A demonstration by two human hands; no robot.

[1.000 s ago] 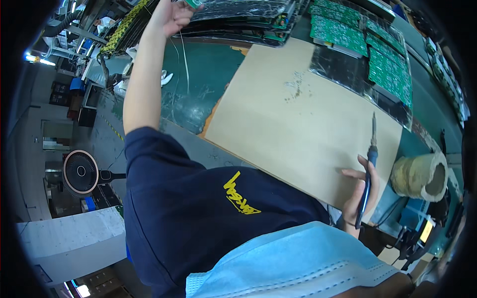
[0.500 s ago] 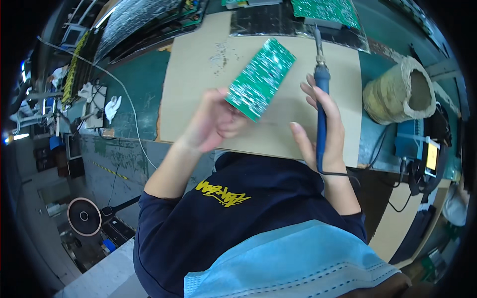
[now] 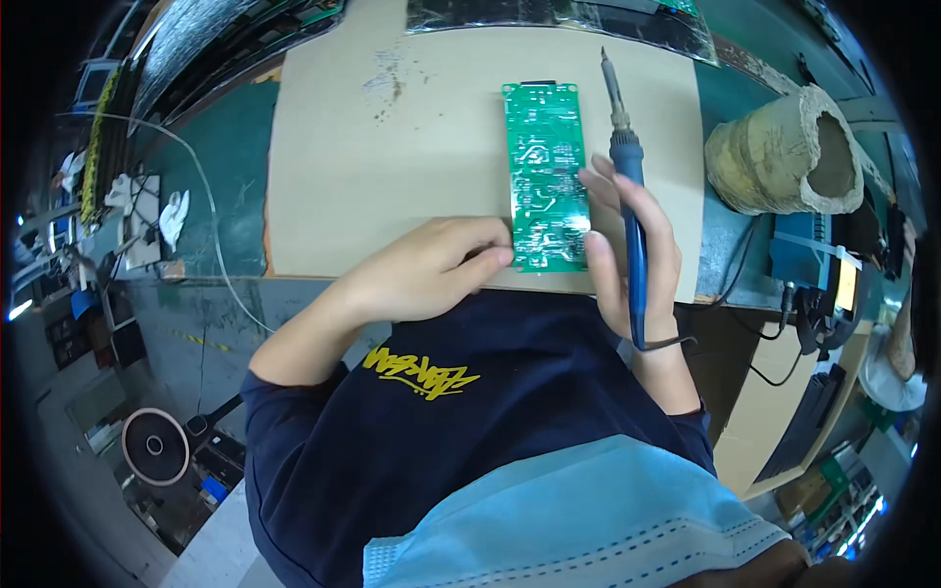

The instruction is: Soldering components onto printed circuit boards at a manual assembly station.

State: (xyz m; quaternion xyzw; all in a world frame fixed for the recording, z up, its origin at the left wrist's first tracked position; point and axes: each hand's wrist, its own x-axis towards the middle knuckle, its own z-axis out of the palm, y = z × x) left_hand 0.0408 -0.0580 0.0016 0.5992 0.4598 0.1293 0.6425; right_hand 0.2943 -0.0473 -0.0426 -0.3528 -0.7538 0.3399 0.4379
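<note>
A long green circuit board with shiny solder points lies on the beige cardboard sheet, its short ends facing toward and away from me. My left hand has its fingers curled and grips the board's lower left edge. My right hand holds a blue soldering iron, whose handle runs along the palm. The iron's metal tip points away from me, apart from the board. The right thumb and fingertips are at the board's right edge; whether they touch it is unclear.
A rough, hollow tan cylinder stands to the right, with a blue soldering station nearer me. A black plastic-covered sheet lies along the far edge. Dark scraps dot the cardboard. A white cable hangs at the left.
The circuit board, tilted in my left hand before, is now straightened and lower, onto the cardboard. My left hand has moved right to its lower edge. The right hand keeps the soldering iron.
</note>
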